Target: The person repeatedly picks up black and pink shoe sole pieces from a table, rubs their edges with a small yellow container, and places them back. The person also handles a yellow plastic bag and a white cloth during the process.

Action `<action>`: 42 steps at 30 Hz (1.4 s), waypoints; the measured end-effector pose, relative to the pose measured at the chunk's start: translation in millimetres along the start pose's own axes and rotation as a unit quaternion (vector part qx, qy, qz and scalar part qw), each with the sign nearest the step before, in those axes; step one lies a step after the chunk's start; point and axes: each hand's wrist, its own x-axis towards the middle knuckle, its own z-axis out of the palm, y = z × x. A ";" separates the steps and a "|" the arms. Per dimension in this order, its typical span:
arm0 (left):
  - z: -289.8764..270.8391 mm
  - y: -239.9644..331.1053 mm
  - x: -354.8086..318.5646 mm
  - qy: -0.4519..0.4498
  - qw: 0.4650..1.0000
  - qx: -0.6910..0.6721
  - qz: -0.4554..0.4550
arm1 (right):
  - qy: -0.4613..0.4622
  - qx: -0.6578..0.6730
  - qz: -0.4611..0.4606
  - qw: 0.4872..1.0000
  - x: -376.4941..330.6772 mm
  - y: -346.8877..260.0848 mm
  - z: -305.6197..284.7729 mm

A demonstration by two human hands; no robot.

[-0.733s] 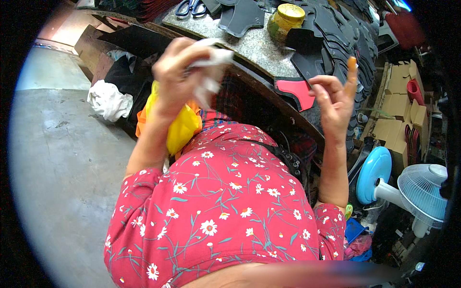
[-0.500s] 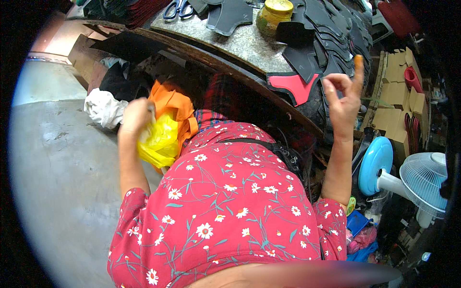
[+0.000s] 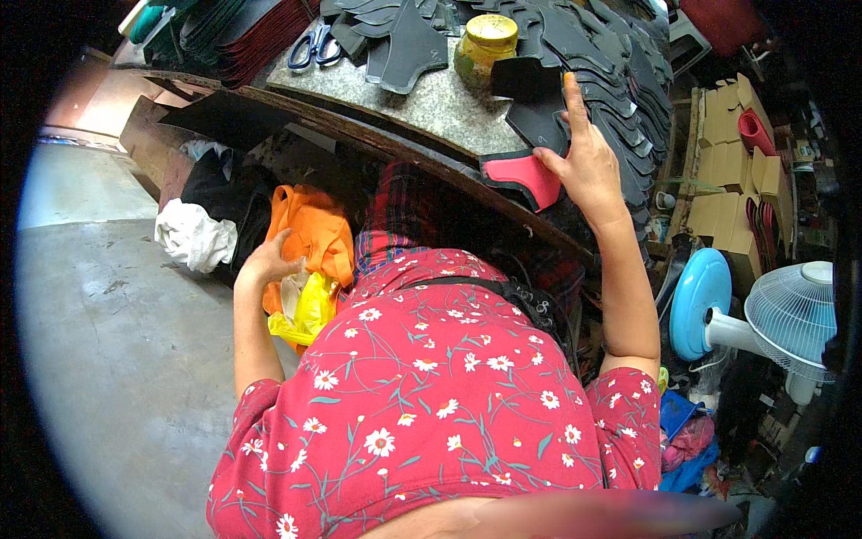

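Note:
My right hand (image 3: 593, 171) reaches over the table's near edge, index finger stretched out with an orange-brown tip, thumb apart. The fingertip is at the black cut pieces (image 3: 539, 121); the thumb is at a pink-red piece with a black border (image 3: 525, 175). Whether either digit presses down, I cannot tell. On the left, my left hand (image 3: 267, 262) has its fingers apart beside an orange cloth or bag (image 3: 314, 229). Just below its fingers, a crumpled yellow plastic bag (image 3: 312, 310) lies against my side, with something beige next to it.
A yellow-lidded jar (image 3: 489, 40) and blue-handled scissors (image 3: 316, 47) stand and lie on the speckled tabletop (image 3: 431, 112). Stacked black pieces (image 3: 628, 117) cover its right side. White cloth (image 3: 193, 235) is at left; a blue-and-white fan (image 3: 790, 310) and cardboard boxes (image 3: 723, 153) are at right.
My right hand has come down and left from its raised position to the pieces. My left hand has let go of the yellow bag, which sits lower and more crumpled.

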 end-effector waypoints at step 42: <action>-82.2 288.9 -37.9 -0.157 0.727 -0.473 0.473 | -0.042 0.412 0.008 0.910 -18.2 -34.1 -39.0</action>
